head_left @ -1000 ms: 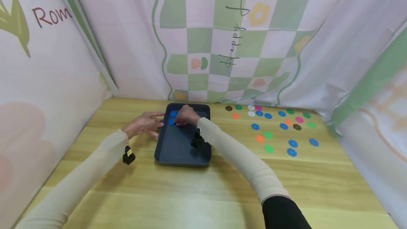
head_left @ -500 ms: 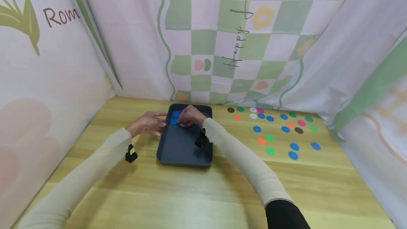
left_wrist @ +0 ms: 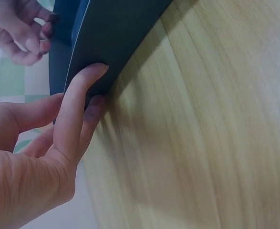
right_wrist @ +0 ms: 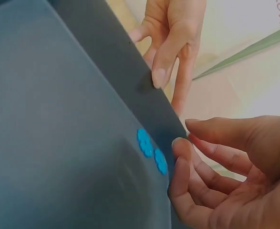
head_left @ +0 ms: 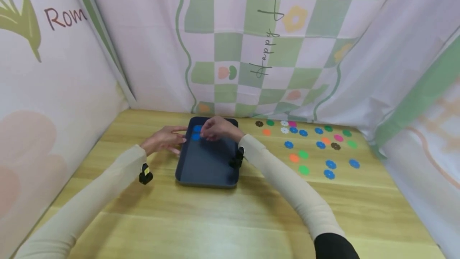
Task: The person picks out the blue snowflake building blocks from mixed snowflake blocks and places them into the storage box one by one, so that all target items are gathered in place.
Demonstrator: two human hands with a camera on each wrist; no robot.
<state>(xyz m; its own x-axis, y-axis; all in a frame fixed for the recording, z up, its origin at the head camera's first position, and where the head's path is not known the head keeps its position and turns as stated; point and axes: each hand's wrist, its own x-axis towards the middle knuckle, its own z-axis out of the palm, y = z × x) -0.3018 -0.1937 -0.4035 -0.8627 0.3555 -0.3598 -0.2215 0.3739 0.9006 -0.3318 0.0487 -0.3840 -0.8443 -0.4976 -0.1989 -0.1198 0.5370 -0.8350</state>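
A dark blue-grey tray (head_left: 208, 163) lies on the wooden table. Two blue flower-shaped pieces, a far one (head_left: 197, 128) and a nearer one (head_left: 195, 136), sit in its far left corner; the right wrist view shows both pieces (right_wrist: 144, 143) close together. My right hand (head_left: 217, 128) is over the tray just right of them. Its fingers are loosely bent, thumb and fingertips apart, with nothing visible between them. My left hand (head_left: 163, 140) is at the tray's left side, fairly straight fingers (left_wrist: 68, 114) touching the outer wall and rim.
Several flower pieces are scattered over the table's right side, among them a blue one (head_left: 354, 164), a green one (head_left: 303, 170), an orange one (head_left: 294, 158) and a brown one (head_left: 259, 123). A patterned curtain (head_left: 266, 43) hangs behind the table's far edge.
My right hand has lifted slightly from beside the nearer blue piece, its fingers loosening and the wrist shifting right. My left hand stays at the tray's side.
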